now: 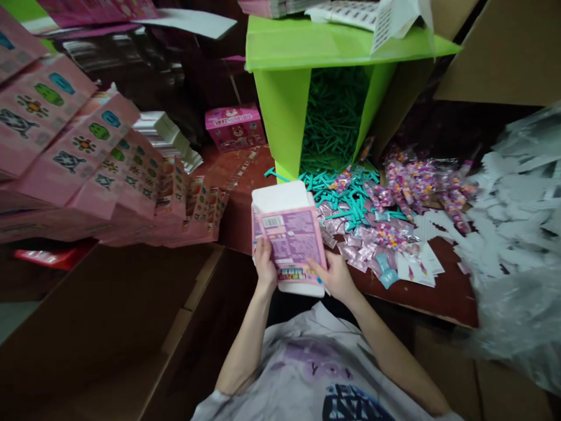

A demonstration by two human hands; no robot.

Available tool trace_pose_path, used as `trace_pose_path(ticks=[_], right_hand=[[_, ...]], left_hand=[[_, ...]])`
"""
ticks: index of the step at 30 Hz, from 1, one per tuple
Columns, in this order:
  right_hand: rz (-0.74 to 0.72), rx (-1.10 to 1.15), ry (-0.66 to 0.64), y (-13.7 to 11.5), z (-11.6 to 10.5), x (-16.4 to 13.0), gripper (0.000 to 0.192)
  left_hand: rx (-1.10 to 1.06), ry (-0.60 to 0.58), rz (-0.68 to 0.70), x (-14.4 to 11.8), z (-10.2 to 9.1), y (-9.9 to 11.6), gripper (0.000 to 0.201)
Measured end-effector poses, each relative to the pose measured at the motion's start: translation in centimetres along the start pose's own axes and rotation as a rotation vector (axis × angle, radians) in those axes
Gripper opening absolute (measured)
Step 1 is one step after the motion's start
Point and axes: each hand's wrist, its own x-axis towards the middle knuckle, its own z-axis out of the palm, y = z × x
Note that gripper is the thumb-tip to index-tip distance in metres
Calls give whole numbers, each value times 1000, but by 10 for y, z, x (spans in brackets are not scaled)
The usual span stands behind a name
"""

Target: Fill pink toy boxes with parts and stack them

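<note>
Left hand, right hand grip pink box — print blurred.

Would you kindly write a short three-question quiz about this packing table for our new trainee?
1. True or false: both hands, the left hand and right hand, hold the pink box.
2. What colour is the open carton that the teal sticks spill from? A red, B green, C blue.
3. Fill in: the flat pink box blanks are stacked on the person's ____ side.

Key: 1 true; 2 B; 3 left.
</note>
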Motion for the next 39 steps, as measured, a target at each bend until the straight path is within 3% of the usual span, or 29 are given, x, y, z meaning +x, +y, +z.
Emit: trace_pose_path(ticks=[2, 4, 6, 8, 10, 12, 14, 15, 20, 25, 29, 31, 33, 35, 37, 39], right_hand=[[55, 142, -38, 9, -14, -18, 39], [42, 245, 131, 20, -28, -32, 52], [29, 300, 280, 33, -40, -41, 66], [56, 339, 277, 45, -45, -46, 74], [50, 331, 288, 56, -46, -50, 66], [49, 263, 360, 65, -45, -53, 36], [103, 210, 427, 72, -44, -53, 24], [130, 222, 454, 75, -44, -53, 25], [109, 405, 483, 78, -47, -50, 29], [-5, 187, 518, 75, -51, -54, 19], [-23, 188, 544, 76, -53, -57, 14], [-52, 142, 567, 77, -48, -61, 27], [-67, 77, 603, 77, -42, -67, 43], [-56, 14, 584, 74, -41, -71, 46], [-60, -85, 551, 68, -54, -70, 42], [-83, -291, 682, 63, -83, -61, 37]], left_hand=[[-39, -108, -125, -23, 2, -7, 38], [-22, -279, -220, -47, 3, -10, 38], [48, -395, -182, -66, 4, -11, 47], [110, -434, -77, -77, 4, -13, 65], [145, -475, -23, -79, 4, -18, 75], [188, -516, -44, -77, 5, -26, 55], [259, -507, -66, -74, 8, -33, 23], [284, -495, -77, -73, 11, -36, 21], [200, -420, -102, -72, 31, -45, 19], [259, -361, -27, -77, 40, -47, 20], [213, -339, -73, -80, 41, -46, 26], [213, -375, -88, -83, 38, -47, 18], [205, -392, -102, -88, 34, -49, 29], [228, -387, -160, -94, 30, -51, 35], [300, -346, -208, -100, 29, -51, 26], [356, -319, -192, -105, 33, -42, 11]])
